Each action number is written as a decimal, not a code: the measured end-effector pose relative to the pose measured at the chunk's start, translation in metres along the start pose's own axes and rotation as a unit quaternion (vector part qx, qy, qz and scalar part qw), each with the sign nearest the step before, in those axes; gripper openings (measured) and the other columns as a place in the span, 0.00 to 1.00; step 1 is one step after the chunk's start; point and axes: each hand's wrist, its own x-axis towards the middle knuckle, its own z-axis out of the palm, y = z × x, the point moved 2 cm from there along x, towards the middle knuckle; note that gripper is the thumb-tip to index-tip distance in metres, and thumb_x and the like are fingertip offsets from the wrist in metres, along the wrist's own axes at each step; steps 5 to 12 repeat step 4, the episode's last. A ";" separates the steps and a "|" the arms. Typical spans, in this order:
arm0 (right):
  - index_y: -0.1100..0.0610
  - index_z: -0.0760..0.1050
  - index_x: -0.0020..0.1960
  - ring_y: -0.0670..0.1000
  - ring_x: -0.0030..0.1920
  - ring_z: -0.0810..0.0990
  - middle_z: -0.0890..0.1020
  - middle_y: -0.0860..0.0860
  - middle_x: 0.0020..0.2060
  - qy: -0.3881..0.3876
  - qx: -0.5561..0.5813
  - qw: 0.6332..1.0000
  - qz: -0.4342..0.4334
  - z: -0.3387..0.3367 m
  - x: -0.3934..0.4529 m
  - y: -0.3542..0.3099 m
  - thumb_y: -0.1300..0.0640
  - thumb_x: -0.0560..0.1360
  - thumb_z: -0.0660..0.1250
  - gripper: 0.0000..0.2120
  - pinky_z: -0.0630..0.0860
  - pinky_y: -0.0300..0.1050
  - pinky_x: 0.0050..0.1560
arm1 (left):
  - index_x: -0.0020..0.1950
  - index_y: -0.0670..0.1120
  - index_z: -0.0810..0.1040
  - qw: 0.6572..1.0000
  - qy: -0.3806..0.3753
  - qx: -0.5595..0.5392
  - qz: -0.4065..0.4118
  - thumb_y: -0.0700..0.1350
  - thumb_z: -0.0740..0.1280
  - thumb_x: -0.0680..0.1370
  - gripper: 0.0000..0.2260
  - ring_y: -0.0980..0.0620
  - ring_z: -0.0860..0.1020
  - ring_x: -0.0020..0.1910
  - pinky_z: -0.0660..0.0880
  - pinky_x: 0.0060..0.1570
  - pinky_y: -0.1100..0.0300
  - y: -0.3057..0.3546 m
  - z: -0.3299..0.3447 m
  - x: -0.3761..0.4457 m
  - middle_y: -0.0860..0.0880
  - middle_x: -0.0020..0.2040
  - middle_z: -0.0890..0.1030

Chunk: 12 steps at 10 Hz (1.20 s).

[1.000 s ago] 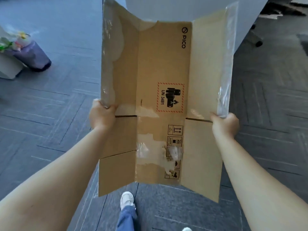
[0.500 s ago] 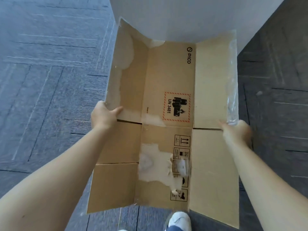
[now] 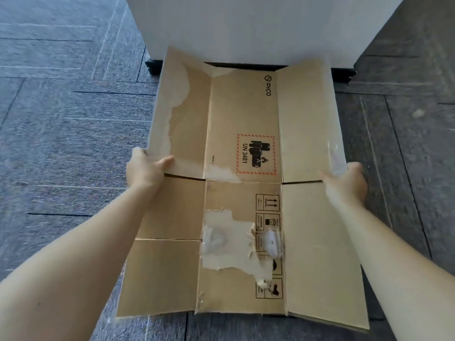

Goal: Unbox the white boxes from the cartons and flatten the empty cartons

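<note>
The left hand (image 3: 145, 169) and right hand (image 3: 346, 179) are gripping opposite side edges of the flattened carton (image 3: 243, 193), fingers curled around the cardboard, holding it just above the carpeted floor (image 3: 61, 143). The carton's long axis is pointing away from the person toward the white cabinet (image 3: 246, 25). The loose flaps are likely to fold back if either grip slips, and the far edge risks catching the cabinet base

right hand (image 3: 346, 180) blurred, fingers behind carton (image 3: 243, 193)

Matt brown cardboard carton (image 3: 243, 134), torn paper patches, over coarse woven carpet (image 3: 61, 143).
</note>
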 end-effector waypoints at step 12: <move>0.63 0.61 0.71 0.54 0.69 0.65 0.65 0.55 0.69 -0.067 -0.021 0.968 -0.241 -0.037 -0.048 -0.037 0.56 0.76 0.65 0.27 0.62 0.47 0.69 | 0.75 0.40 0.58 0.957 -0.049 0.180 0.223 0.51 0.69 0.74 0.35 0.44 0.60 0.71 0.57 0.70 0.51 0.031 -0.025 -0.022 0.40 0.73 0.61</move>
